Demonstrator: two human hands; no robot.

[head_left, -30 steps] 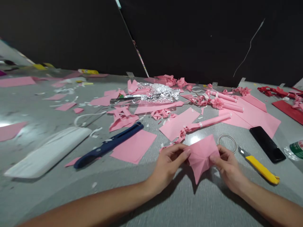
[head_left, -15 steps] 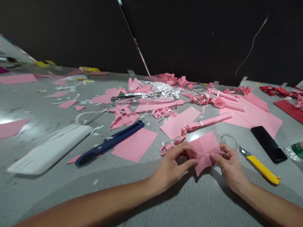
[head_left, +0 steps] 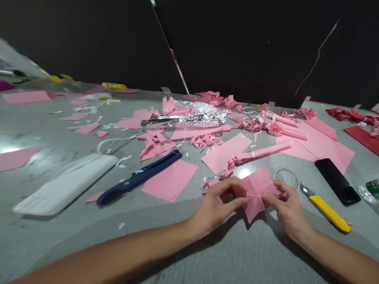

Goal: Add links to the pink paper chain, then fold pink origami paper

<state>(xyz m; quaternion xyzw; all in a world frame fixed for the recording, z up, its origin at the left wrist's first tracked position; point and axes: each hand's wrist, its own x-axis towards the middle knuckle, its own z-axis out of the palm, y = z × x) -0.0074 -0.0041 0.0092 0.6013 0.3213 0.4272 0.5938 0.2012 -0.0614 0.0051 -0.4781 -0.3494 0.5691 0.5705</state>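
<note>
A small sheet of pink paper (head_left: 255, 193), creased with folds that meet near its middle, is held just above the grey table. My left hand (head_left: 220, 201) is closed on its left side, thumb and fingers pinching it. On the right side my right hand (head_left: 286, 205) pinches it too, the thumb lying on top near the creases. Behind it lies a rolled pink paper tube (head_left: 260, 152) with a looped paper chain at its end. Close to my right hand are a ring of pale wire (head_left: 286, 177) and a yellow box cutter (head_left: 330, 213) with some blade showing.
Dark blue scissors (head_left: 139, 177) rest partly on pink squares (head_left: 173, 181), beside a white glue gun-like object (head_left: 66, 183). A black phone (head_left: 337, 181) and a bottle (head_left: 371, 189) stand right. Foil (head_left: 204, 112) and pink scraps lie before the black wall (head_left: 237, 47).
The pink paper has tilted slightly and opened a little flatter, its lower corner dipping. Both hands keep their pinch on it. The whole view has shifted slightly.
</note>
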